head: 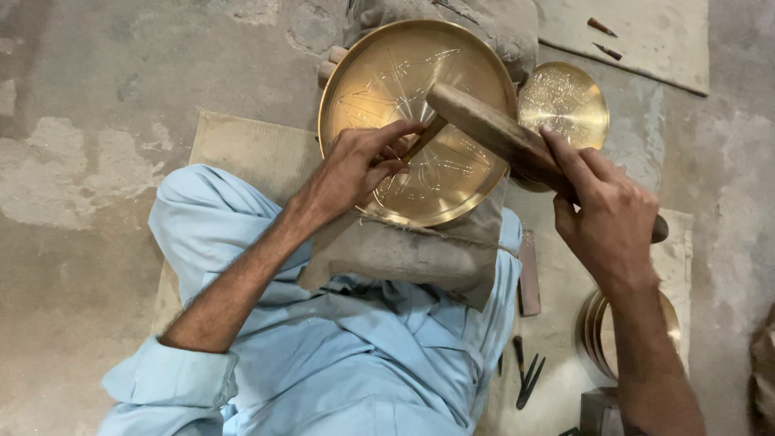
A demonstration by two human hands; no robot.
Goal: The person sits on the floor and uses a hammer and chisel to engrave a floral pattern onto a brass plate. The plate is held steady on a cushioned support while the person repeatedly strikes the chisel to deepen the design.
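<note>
We keep the left hand (355,165) fingers pinching the chisel (421,139) steady on the brass plate (379,81) propped on the cushion (404,254) over our lap, right hand (609,214) wrapped round the wooden mallet (492,129) for short square taps.

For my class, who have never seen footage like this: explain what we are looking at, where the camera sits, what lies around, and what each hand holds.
The one picture comes from a camera worn on a person's head, looking down at their own two bare hands, with no machine in sight. The person sits on the floor in light blue clothing. A large round golden metal plate with engraved lines leans on a grey cloth cushion. The left hand pinches a thin chisel-like tool against the plate. The right hand grips a thick brown wooden mallet over that tool. A smaller engraved golden dish lies behind, stacked golden plates at lower right, and dark slim tools on the floor.
</note>
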